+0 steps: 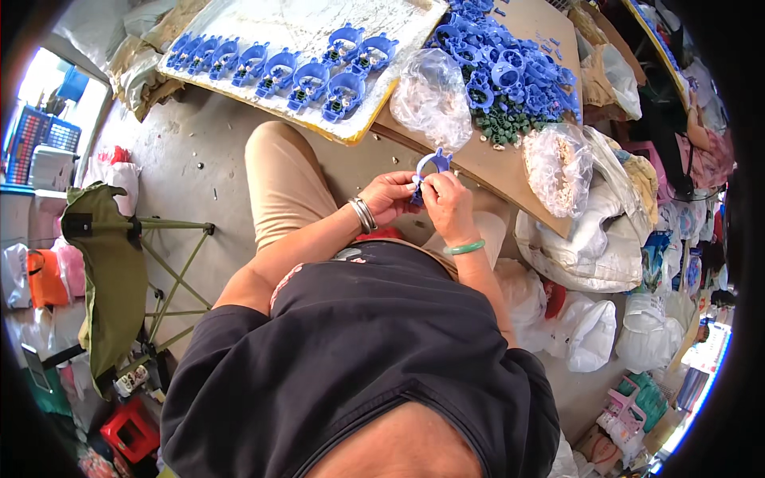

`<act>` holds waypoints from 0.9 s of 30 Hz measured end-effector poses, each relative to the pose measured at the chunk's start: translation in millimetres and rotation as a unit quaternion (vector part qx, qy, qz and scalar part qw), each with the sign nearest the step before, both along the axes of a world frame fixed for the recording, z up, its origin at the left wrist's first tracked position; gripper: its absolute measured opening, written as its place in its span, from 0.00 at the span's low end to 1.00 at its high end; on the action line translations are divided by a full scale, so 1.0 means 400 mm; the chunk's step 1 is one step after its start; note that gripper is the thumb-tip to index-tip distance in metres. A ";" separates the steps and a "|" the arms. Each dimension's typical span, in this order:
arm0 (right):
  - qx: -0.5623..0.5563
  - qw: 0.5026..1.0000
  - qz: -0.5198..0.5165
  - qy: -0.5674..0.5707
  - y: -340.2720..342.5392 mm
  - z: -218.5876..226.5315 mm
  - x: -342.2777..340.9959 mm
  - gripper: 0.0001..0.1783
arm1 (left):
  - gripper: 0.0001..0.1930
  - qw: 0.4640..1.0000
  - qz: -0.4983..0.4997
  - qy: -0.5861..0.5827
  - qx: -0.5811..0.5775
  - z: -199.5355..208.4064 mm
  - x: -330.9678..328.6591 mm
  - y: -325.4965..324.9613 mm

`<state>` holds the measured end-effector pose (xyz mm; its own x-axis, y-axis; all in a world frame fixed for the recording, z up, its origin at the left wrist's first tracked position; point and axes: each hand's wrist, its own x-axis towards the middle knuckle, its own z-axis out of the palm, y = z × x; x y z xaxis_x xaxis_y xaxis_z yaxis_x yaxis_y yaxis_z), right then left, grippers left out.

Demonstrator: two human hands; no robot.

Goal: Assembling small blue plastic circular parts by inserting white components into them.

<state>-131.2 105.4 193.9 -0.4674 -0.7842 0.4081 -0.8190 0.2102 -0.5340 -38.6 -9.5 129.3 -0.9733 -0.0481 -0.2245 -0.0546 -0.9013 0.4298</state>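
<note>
Above my lap I hold a blue plastic ring-shaped piece point(437, 158) with small ears on its rim. My left hand point(386, 199), silver bangles at its wrist, pinches the lower left part of it. From the other side my right hand point(449, 204), below which sits a green bangle point(464, 248), closes its fingers on the same piece. The fingers hide its lower part, so any small part between them cannot be made out. Similar blue ring pieces point(310, 83) with small dark and white parts at their bases stand in rows on a white board point(263, 32) beyond my knees.
On the brown table point(510, 179) lie a heap of blue pieces point(510, 72), small dark green parts point(504, 124) and clear bags point(433, 99) of small pale parts. A folding stool point(111, 263) stands left, white sacks point(590, 247) right. Another person point(705, 151) sits far right.
</note>
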 end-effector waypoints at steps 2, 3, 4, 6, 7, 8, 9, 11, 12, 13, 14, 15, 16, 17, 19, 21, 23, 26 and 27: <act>-0.006 1.000 0.004 -0.003 0.003 0.002 -0.007 0.03 | 0.13 1.000 0.017 -0.003 -0.018 -0.013 -0.009 0.009; 0.021 1.000 0.011 -0.002 0.006 -0.002 -0.012 0.03 | 0.13 1.000 0.014 -0.013 -0.012 -0.021 -0.007 0.012; 0.048 0.999 0.019 0.000 0.007 -0.008 -0.017 0.03 | 0.13 1.000 0.011 -0.024 -0.006 -0.029 -0.005 0.014; 0.082 0.996 0.037 -0.005 0.011 -0.017 -0.027 0.04 | 0.12 0.999 -0.001 -0.035 0.000 -0.035 0.003 0.014; 0.099 0.994 0.048 -0.004 0.014 -0.014 -0.033 0.04 | 0.12 0.999 -0.007 -0.043 0.003 -0.037 0.001 0.016; 0.114 0.991 0.065 -0.005 0.011 -0.009 -0.033 0.04 | 0.12 0.998 -0.005 -0.055 0.002 -0.043 -0.002 0.016; 0.134 0.989 0.059 -0.026 0.007 0.003 -0.031 0.04 | 0.12 0.999 -0.003 -0.051 0.013 -0.047 -0.006 0.017; 0.123 0.990 0.061 -0.034 0.017 0.005 -0.044 0.05 | 0.13 0.999 -0.011 -0.037 0.021 -0.068 -0.025 0.022; 0.138 0.988 0.060 -0.039 0.020 0.014 -0.046 0.05 | 0.12 0.999 -0.004 -0.047 0.028 -0.067 -0.035 0.029; 0.129 0.989 0.062 -0.037 0.024 0.013 -0.048 0.05 | 0.11 0.999 -0.012 -0.037 0.038 -0.067 -0.040 0.031; 0.121 0.990 0.062 -0.034 0.030 0.013 -0.050 0.04 | 0.10 0.998 -0.013 -0.040 0.037 -0.074 -0.053 0.042; 0.128 0.989 0.061 -0.031 0.034 0.016 -0.050 0.04 | 0.09 0.998 -0.025 -0.040 0.037 -0.073 -0.058 0.048; 0.136 0.989 0.059 -0.029 0.039 0.017 -0.050 0.04 | 0.09 0.998 -0.029 -0.033 0.034 -0.091 -0.068 0.061; 0.150 0.988 0.041 -0.021 0.050 0.011 -0.054 0.04 | 0.09 0.998 -0.040 -0.038 0.024 -0.089 -0.076 0.071; 0.168 0.985 0.032 -0.021 0.058 0.020 -0.056 0.05 | 0.10 0.997 -0.045 -0.062 0.017 -0.093 -0.091 0.087; 0.166 0.985 0.038 -0.034 0.068 0.019 -0.058 0.05 | 0.11 0.995 -0.049 -0.081 0.012 -0.082 -0.096 0.097; 0.185 0.980 0.019 -0.071 0.073 0.021 -0.055 0.05 | 0.11 0.995 -0.045 -0.090 -0.002 -0.073 -0.090 0.093; 0.164 0.983 0.044 -0.067 0.062 -0.002 -0.058 0.03 | 0.10 0.994 -0.029 -0.107 -0.020 -0.078 -0.083 0.089; 0.165 0.983 0.047 -0.067 0.054 -0.003 -0.060 0.03 | 0.10 0.993 -0.014 -0.115 -0.024 -0.081 -0.083 0.086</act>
<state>-155.1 126.9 192.7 -0.4185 -0.9059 0.0646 -0.7698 0.3161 -0.5546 -71.7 24.7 97.0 -0.8973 -0.0378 -0.4399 -0.1811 -0.8770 0.4450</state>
